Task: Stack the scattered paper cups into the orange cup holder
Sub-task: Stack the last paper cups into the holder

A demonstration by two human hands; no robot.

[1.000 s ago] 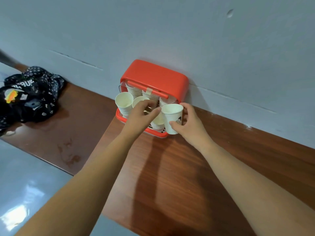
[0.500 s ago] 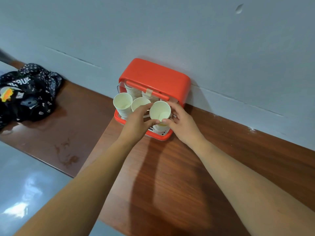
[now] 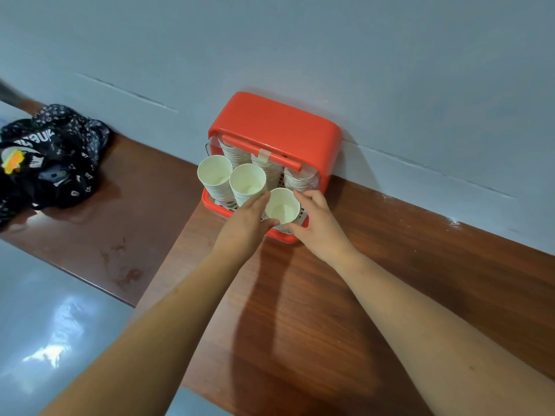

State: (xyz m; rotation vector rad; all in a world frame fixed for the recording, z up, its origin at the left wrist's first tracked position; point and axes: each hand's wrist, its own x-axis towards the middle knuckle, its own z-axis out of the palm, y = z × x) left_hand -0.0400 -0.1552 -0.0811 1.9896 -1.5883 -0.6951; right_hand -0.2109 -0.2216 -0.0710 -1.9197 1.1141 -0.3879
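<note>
1. Nearest me, two bare forearms reach out over the wooden table (image 3: 390,265).
2. The left hand (image 3: 244,225) and right hand (image 3: 316,228) meet at the holder's front right corner, and the fingers of each are curled round one paper cup (image 3: 282,209) from opposite sides.
3. A second ago the right hand held that cup upright just in front of the holder. Now it sits mouth up in the front right slot, with its rim lower than the two neighbouring stacks (image 3: 247,180).
4. I'd judge it seated or nearly so, needing at most a last press before both hands let go.
5. Beyond, more stacks stand under the hood of the orange cup holder (image 3: 276,124), which sits against the wall.
6. A black bag (image 3: 51,157) lies far off to the left.
</note>
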